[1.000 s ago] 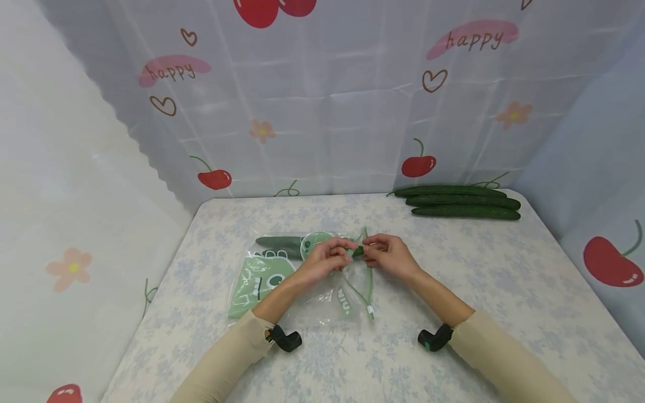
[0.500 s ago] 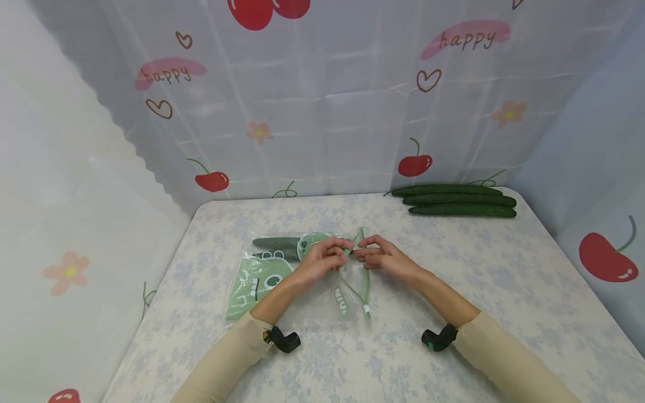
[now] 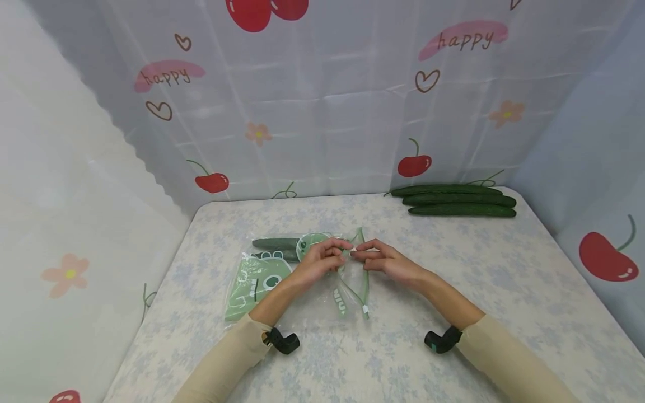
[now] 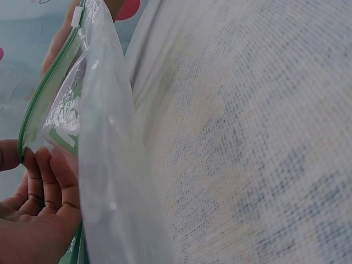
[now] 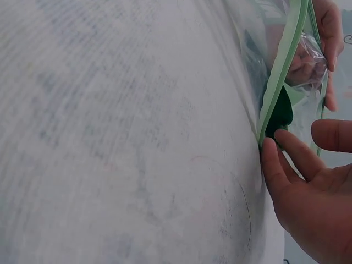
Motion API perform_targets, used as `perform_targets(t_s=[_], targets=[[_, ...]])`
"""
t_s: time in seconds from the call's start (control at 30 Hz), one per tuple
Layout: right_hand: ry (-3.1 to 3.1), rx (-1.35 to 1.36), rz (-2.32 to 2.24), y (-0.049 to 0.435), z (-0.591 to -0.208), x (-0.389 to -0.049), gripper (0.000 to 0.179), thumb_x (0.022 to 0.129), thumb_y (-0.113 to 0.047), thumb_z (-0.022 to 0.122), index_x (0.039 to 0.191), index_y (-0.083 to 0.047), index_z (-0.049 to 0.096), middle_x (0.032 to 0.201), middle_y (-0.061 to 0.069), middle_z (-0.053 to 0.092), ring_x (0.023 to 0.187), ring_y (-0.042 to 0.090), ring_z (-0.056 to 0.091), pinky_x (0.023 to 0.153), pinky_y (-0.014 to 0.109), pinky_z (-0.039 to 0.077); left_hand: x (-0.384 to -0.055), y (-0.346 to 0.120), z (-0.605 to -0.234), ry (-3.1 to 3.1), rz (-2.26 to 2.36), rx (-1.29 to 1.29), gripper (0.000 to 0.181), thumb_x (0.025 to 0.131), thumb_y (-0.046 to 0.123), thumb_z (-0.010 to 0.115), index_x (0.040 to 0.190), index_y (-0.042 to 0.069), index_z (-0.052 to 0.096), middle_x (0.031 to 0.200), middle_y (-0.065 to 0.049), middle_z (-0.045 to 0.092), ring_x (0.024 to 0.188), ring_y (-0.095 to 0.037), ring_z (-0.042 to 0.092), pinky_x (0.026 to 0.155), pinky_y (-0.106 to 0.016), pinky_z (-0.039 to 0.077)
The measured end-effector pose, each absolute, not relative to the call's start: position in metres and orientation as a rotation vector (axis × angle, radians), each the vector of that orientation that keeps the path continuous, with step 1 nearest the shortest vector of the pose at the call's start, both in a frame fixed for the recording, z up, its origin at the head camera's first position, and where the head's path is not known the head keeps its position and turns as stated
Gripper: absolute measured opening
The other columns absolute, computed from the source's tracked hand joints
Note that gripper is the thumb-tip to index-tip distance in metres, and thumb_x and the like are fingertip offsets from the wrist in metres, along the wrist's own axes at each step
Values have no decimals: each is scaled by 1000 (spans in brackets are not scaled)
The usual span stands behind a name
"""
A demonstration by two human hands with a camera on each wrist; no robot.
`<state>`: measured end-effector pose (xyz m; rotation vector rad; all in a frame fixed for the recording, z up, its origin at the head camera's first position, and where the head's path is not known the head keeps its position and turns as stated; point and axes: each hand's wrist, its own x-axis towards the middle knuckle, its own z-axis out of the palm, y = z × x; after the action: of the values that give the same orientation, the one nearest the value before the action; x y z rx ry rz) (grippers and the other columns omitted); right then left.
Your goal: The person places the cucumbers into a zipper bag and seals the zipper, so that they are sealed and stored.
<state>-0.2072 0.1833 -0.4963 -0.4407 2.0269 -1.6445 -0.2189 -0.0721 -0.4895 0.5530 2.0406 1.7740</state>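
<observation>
A clear zip bag (image 3: 312,302) with a green cartoon print lies flat, its green-edged mouth facing right. Inside it are two cucumbers (image 3: 276,243), seen through the plastic. My left hand (image 3: 322,258) pinches the green upper edge of the mouth between thumb and finger, holding it raised, as the left wrist view shows. At the mouth is my right hand (image 3: 390,262), its fingers extended and the thumb apart. In the right wrist view its fingertips (image 5: 280,135) meet the dark end of a cucumber (image 5: 281,113) just inside the opening. The printed side partly covers the cucumbers.
Three more cucumbers (image 3: 458,201) lie side by side at the back right of the table (image 3: 453,263), which has a pale floral cover. A white slider (image 3: 365,309) sits near the front end of the bag's zip. Patterned curtains close off the back and sides.
My right fingers have moved left into the bag's mouth, and the cucumber end that stuck out there has gone in. The right thumb has come away. My left hand keeps its pinch.
</observation>
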Motion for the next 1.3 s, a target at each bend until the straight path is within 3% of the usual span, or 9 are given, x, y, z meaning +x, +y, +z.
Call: perform_targets(t_s=[0.17,0.3,0.47,0.73,0.83,0.9,1.1,1.23,1.3], targets=[[2067,-445,-1681,198,-495,-206,50,112,-11,53,156,3,35,163,25,51,154,45,47,126,58,40,-217,-73,-488,2054,1769,546,35,105,4,59,140,2,63,91,8,59,76,-7,53,73,-29,44],[2189,-447,-1676,218,-493,-207,54,112,-17,56,158,4,34,157,29,55,146,45,55,117,39,51,-216,-75,-488,2055,1774,549,35,106,4,59,140,3,63,92,8,60,76,-8,52,71,-30,42],[2320,-413,-1701,256,-493,-211,53,113,-17,57,156,7,37,149,32,58,130,19,68,101,19,55,-215,-77,-490,2065,1767,560,36,105,5,60,141,3,63,93,7,60,77,-9,51,71,-30,41],[2343,-147,-1959,328,-501,-225,34,111,-18,61,142,-9,54,120,-12,73,108,-3,72,91,16,60,-217,-80,-494,2052,1774,576,36,106,4,60,141,0,62,92,6,59,77,-9,52,71,-29,42],[2626,-101,-1789,350,-504,-227,33,111,-19,61,141,-5,57,123,-4,71,104,-7,66,85,10,56,-216,-81,-494,2034,1792,587,36,105,4,60,141,-2,61,93,7,60,78,-11,51,71,-29,41],[2835,-66,-1574,362,-506,-228,37,112,-22,60,142,-1,57,130,7,68,109,0,63,85,9,52,-215,-82,-494,2026,1804,589,36,105,4,60,141,-2,61,93,7,60,79,-11,51,72,-29,41],[3088,82,-1258,396,-504,-238,41,112,-23,56,144,2,57,147,31,54,130,45,53,95,40,45,-213,-86,-493,2005,1828,566,37,105,4,61,141,-2,61,93,8,59,80,-9,51,78,-28,43],[3160,258,-1188,423,-500,-247,46,111,-27,54,146,1,56,152,34,48,104,39,60,82,41,46,-213,-87,-491,1995,1843,556,38,104,5,61,141,-2,61,93,9,59,83,-9,52,82,-28,45],[3146,356,-1190,438,-499,-248,50,110,-29,52,150,1,53,158,35,44,104,39,58,84,46,47,-213,-86,-489,1984,1850,567,38,105,6,62,142,-1,61,92,8,59,84,-9,53,84,-28,45]])
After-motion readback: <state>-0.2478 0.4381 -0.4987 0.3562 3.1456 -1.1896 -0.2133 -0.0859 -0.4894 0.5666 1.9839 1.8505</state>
